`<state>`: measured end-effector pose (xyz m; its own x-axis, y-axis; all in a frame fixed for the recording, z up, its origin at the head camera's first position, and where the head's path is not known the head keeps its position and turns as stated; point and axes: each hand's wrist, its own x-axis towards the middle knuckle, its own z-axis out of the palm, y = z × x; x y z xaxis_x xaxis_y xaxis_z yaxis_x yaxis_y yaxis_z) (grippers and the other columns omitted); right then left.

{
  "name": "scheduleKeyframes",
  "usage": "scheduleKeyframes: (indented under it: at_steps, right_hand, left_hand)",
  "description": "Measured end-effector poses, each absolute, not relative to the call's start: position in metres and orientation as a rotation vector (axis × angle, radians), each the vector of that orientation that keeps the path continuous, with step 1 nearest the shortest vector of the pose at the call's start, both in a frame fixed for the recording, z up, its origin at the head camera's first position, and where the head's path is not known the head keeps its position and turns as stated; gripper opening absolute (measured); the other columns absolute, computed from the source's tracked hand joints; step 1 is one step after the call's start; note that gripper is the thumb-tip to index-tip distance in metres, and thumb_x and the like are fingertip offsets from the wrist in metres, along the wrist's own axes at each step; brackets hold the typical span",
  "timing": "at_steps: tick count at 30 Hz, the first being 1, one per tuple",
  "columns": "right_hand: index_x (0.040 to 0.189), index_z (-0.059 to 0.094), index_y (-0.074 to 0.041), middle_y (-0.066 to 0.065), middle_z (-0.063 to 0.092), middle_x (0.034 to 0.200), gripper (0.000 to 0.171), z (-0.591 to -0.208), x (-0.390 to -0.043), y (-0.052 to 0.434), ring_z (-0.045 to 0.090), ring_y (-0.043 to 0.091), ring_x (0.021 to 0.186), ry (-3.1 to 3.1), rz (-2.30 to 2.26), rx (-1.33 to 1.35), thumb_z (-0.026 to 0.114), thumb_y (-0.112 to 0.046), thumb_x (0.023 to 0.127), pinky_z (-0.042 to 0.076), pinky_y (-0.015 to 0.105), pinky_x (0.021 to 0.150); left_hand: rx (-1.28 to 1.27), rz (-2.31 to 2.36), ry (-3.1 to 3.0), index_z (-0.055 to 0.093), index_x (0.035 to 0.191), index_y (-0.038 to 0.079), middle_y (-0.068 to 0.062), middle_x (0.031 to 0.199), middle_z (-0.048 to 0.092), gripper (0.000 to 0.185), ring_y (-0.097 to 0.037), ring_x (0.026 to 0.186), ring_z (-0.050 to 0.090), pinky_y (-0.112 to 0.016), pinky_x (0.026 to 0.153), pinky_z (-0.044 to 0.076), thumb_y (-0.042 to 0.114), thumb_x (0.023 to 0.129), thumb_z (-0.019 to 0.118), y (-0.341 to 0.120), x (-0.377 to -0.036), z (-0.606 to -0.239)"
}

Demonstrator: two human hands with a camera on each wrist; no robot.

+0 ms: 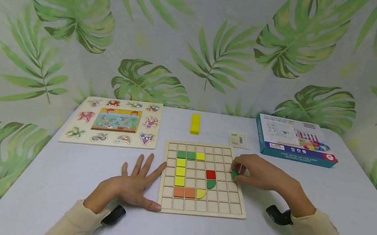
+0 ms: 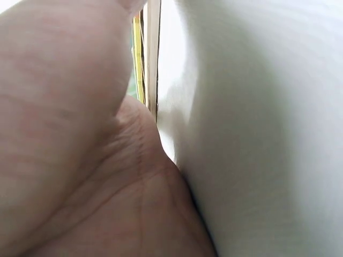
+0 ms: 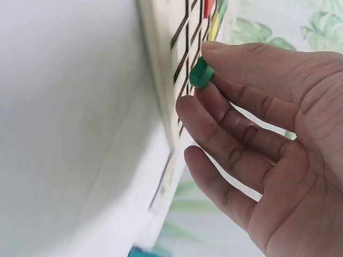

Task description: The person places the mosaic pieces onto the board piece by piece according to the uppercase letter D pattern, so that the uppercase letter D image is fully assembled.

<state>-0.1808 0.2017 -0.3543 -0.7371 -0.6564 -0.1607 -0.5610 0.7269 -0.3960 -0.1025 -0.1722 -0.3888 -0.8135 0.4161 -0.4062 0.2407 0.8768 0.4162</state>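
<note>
**One green piece pinched over the grid board**

One small green piece (image 1: 234, 174) sits between the thumb and fingertips of the right hand (image 1: 261, 173), held in a tight pinch just above the right-hand columns of the wooden grid board (image 1: 228, 213). The right wrist view shows the same green piece (image 3: 200, 73) caught between the thumb and forefinger, with the other fingers (image 3: 225, 134) loosely curled beneath it and close to the board's edge (image 3: 161, 96).

The left hand (image 1: 136, 185) lies flat on the table (image 1: 51, 177), fingers spread and straight, holding nothing; its thumb and forefinger touch the left edge of the board. The left wrist view is filled by the palm (image 2: 80, 134) pressed to the white surface, with only a sliver of the board (image 2: 152, 53) showing.

Several coloured pieces already lie in the board's cells: two green squares (image 1: 186, 155) and a yellow square (image 1: 200, 156) in the second row, a yellow column (image 1: 180, 171) below them, two orange squares (image 1: 184, 192), a yellow quarter-round (image 1: 200, 193), and a red square (image 1: 210, 174) with a green half-round (image 1: 211, 184) just under it.

Beyond the board, a yellow block (image 1: 195, 123) rests on the table, with a small pattern card (image 1: 239, 139) near it and a teal box (image 1: 295, 140) further right. An animal peg puzzle (image 1: 114, 121) lies well apart at the left. A leaf-printed cloth (image 1: 202, 36) hangs behind.
</note>
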Motion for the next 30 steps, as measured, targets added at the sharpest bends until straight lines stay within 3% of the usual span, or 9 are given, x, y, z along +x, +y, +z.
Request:
scheduleKeyframes:
  at_steps: [6, 15, 24, 30]
  right_hand:
    - [0.106, 0.069, -0.011, -0.003, 0.067, 0.097, 0.015, -0.356, -0.192, 0.176, 0.059, 0.01, 0.086, 2.598, -0.506, -1.023, 0.073, -0.013, 0.091, 0.053, 0.036, 0.084]
    - [0.108, 0.068, -0.012, -0.005, 0.065, 0.092, 0.016, -0.365, -0.206, 0.146, 0.056, 0.013, 0.083, 2.604, -0.513, -1.036, 0.072, -0.017, 0.093, 0.05, 0.029, 0.078]
    - [0.098, 0.068, -0.013, -0.006, 0.066, 0.088, 0.008, -0.37, -0.212, 0.136, 0.056, 0.008, 0.077, 2.613, -0.49, -1.145, 0.073, -0.015, 0.092, 0.05, 0.026, 0.074]
    - [0.104, 0.073, -0.012, -0.004, 0.07, 0.095, 0.011, -0.372, -0.207, 0.138, 0.059, 0.009, 0.082, 2.641, -0.494, -1.095, 0.072, -0.013, 0.093, 0.052, 0.028, 0.078]
  left_hand:
    - [0.486, 0.456, 2.523, -0.006, 0.162, 0.031, -0.014, 0.164, -0.028, 0.124, -0.04, 0.148, -0.031, -0.075, 0.108, -0.015, 0.077, 0.074, 0.068, -0.174, -0.105, -0.392]
    - [0.493, 0.498, 2.531, -0.001, 0.163, 0.025, -0.019, 0.165, -0.022, 0.119, -0.044, 0.149, -0.025, -0.079, 0.107, -0.011, 0.068, 0.079, 0.071, -0.174, -0.104, -0.386]
    - [0.474, 0.502, 2.534, -0.001, 0.163, 0.026, -0.017, 0.165, -0.022, 0.122, -0.043, 0.149, -0.026, -0.078, 0.107, -0.012, 0.071, 0.076, 0.072, -0.173, -0.104, -0.391]
    - [0.484, 0.521, 2.527, 0.0, 0.163, 0.027, -0.019, 0.166, -0.021, 0.122, -0.044, 0.149, -0.025, -0.078, 0.106, -0.013, 0.073, 0.075, 0.071, -0.174, -0.103, -0.389]
